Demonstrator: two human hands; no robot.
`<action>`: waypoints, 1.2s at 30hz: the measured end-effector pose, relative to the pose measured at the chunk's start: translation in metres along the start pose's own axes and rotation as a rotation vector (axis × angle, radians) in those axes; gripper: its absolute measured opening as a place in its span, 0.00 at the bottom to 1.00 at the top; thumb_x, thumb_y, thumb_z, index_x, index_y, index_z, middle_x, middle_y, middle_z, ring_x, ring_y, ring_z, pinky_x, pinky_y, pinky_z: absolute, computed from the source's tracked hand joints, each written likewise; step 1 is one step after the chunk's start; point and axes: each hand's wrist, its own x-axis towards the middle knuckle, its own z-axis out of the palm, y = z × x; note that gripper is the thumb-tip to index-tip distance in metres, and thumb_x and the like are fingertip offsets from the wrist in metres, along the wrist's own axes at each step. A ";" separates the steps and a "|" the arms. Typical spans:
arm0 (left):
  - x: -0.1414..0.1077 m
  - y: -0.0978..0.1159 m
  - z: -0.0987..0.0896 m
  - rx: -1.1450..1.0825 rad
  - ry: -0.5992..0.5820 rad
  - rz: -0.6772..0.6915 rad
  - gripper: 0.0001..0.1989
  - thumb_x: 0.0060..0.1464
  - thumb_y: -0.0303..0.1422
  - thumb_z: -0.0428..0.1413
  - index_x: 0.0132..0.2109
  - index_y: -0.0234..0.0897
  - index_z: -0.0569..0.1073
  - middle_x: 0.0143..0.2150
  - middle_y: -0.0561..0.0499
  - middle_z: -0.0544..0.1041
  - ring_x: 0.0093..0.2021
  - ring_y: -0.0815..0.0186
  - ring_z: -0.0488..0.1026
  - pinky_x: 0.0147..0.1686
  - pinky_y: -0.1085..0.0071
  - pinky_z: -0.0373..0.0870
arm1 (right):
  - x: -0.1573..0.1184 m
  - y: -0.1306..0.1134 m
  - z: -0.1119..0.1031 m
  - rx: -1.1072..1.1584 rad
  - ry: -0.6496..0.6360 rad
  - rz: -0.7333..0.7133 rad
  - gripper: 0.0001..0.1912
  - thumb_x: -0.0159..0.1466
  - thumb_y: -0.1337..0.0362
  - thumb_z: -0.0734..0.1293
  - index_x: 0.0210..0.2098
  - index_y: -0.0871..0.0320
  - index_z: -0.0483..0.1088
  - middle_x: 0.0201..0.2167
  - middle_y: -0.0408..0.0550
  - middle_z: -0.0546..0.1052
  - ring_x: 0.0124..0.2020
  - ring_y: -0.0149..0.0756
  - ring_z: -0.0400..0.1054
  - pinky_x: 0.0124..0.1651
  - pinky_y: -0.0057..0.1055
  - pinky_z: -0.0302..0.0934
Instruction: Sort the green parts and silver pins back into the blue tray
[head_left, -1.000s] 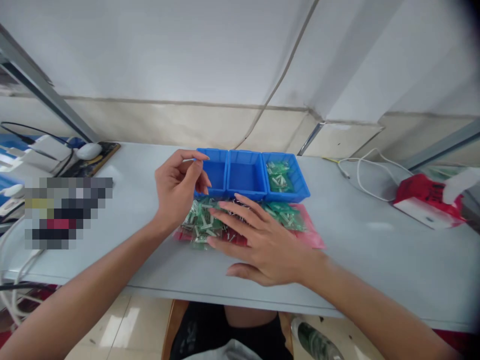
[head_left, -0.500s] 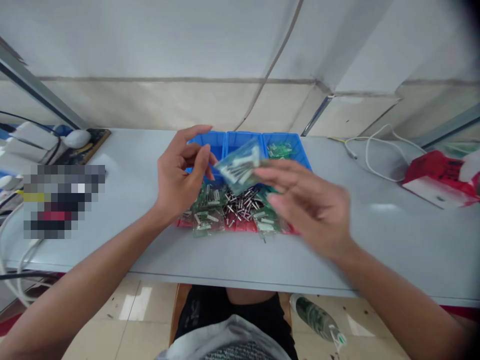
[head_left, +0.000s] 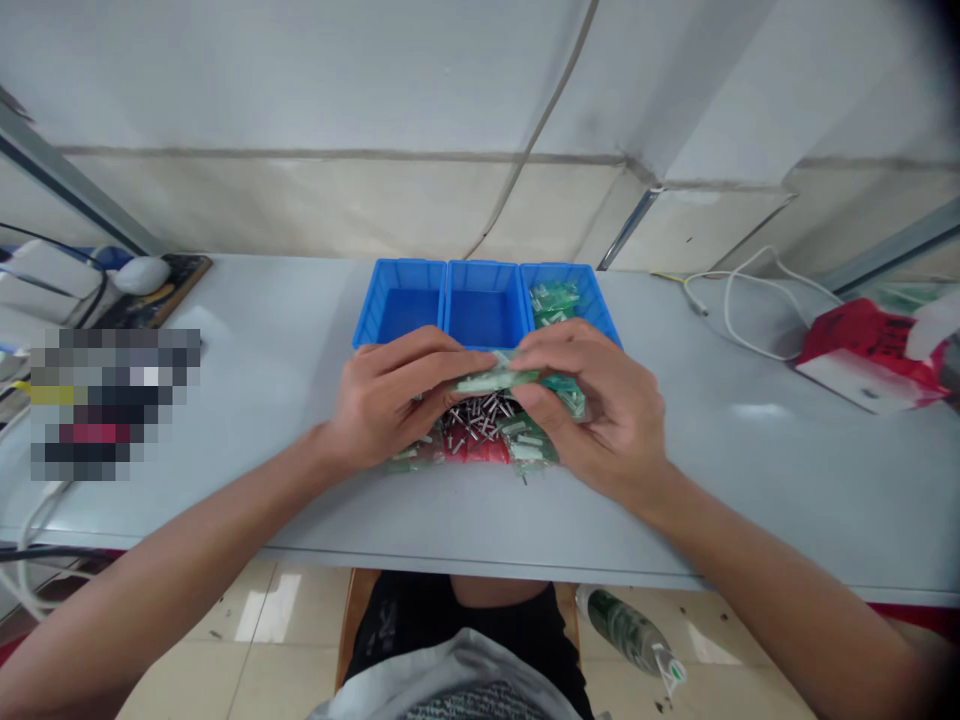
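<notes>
Here — green packets (head_left: 555,298) in 1 blue bin (head_left: 601,305).

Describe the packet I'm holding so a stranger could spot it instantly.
On the pale table, find the row of blue bins. In front of it, the left hand and right hand hold a greenish packet. Unlike the packets lying nearby, this one is in hand.

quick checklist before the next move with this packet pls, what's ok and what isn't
1. Green plastic packet held: ok, between left hand and right hand.
2. Packet seal closed: cannot tell, fingers hide much of it.
3. Right-hand blue bin within view: ok, green packets inside.
4. Small parts together: not ok, a thin dark piece lies apart from the loose metal fasteners.
</notes>
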 end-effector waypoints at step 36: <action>0.001 -0.012 0.002 0.253 0.071 -0.017 0.11 0.61 0.22 0.56 0.46 0.39 0.79 0.42 0.49 0.82 0.29 0.73 0.73 0.28 0.75 0.68 | -0.018 -0.016 0.015 0.156 -0.408 -0.098 0.14 0.73 0.67 0.67 0.57 0.57 0.74 0.52 0.48 0.82 0.49 0.35 0.77 0.54 0.33 0.75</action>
